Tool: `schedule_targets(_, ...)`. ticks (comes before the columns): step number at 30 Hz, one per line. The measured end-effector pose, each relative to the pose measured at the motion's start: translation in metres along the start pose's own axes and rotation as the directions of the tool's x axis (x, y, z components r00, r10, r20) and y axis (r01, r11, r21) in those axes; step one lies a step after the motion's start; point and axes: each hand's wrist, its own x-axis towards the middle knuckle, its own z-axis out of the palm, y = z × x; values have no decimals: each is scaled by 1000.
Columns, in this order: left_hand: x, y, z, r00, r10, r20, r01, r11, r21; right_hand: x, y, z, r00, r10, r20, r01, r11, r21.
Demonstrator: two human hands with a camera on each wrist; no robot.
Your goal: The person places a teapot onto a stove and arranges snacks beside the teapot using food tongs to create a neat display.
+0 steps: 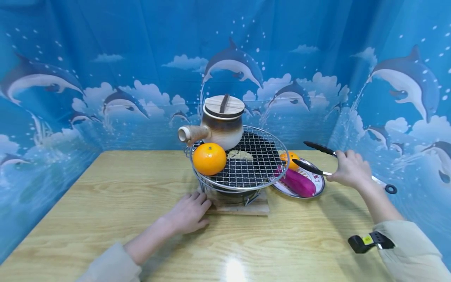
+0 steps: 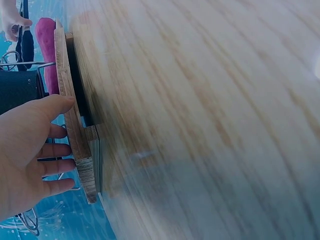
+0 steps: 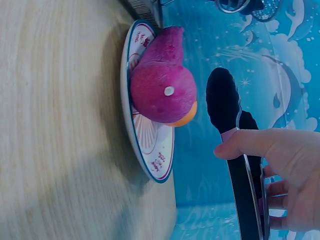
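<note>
My right hand [image 1: 351, 169] holds a pair of black-tipped metal tongs [image 3: 245, 185], their two arms spread apart with nothing between the tips. One tip overlaps the plate [image 1: 320, 181] in the head view. On that plate lie a long magenta sweet potato [image 1: 299, 183] and an orange [image 1: 292, 161], the orange partly hidden by the grill. My left hand [image 1: 190, 213] rests at the left front corner of a wooden board [image 1: 243, 210], its fingertips and thumb against the board's edge in the left wrist view. Another orange [image 1: 209, 159] sits on the wire grill rack [image 1: 262, 164].
A clay teapot [image 1: 225, 133] with a wooden lid stands at the back of the rack, its side handle pointing left. The rack sits over a dark stove on the board. A dolphin-print curtain [image 1: 148, 58] closes off the back and sides of the wooden table [image 1: 141, 176].
</note>
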Motion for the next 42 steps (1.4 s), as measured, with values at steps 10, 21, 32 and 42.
schedule_targets(10, 0, 0, 0, 1000, -4, 12, 4, 1000, -8, 3, 2, 8, 1000, -4, -27, 2, 998, -57)
schedule_targets(21, 0, 1, 0, 1000, -4, -2, 4, 1000, -8, 9, 1, 12, 997, -75, -30, 69, 987, -146)
schedule_targets(32, 0, 1, -2, 1000, -13, 21, 13, 1000, -2, 17, 0, 15, 988, -143, -55, 128, 966, -224)
schedule_targets(42, 0, 0, -1, 1000, -13, 15, 12, 1000, 7, 20, -1, 19, 987, -155, -46, 135, 948, -288)
